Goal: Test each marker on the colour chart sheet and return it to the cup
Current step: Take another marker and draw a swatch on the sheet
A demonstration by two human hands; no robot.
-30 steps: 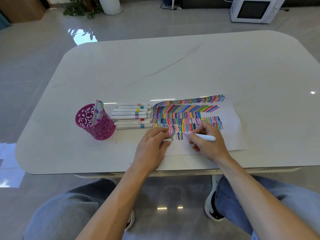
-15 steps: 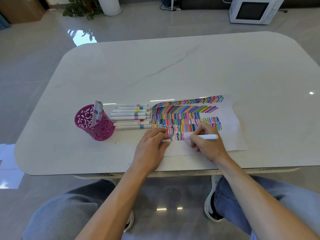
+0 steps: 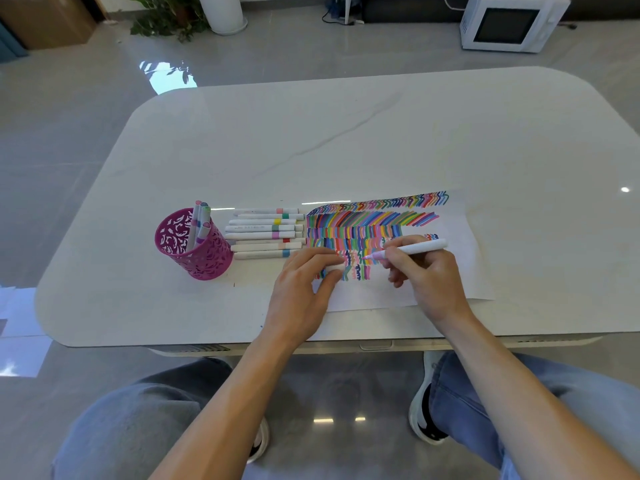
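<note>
In the middle of the frame a white marker [image 3: 422, 247] is pinched near its pink tip by the right grip [image 3: 429, 275], over the colour chart sheet [image 3: 460, 271]. A cap [image 3: 335, 268] is pinched by the left grip [image 3: 301, 292]. The white marker is judged light, stiff and smooth.

No text can be read anywhere. The markers [image 3: 265, 233] lying in a row on the table beside the cup [image 3: 194, 249] carry what seems to be faint grey print along their white barrels, too small and blurred to make out. The sheet [image 3: 460, 258] bears coloured strokes and squiggles, not letters or numbers. The marks on the microwave [image 3: 512, 22] control panel are too blurred to read.
</note>
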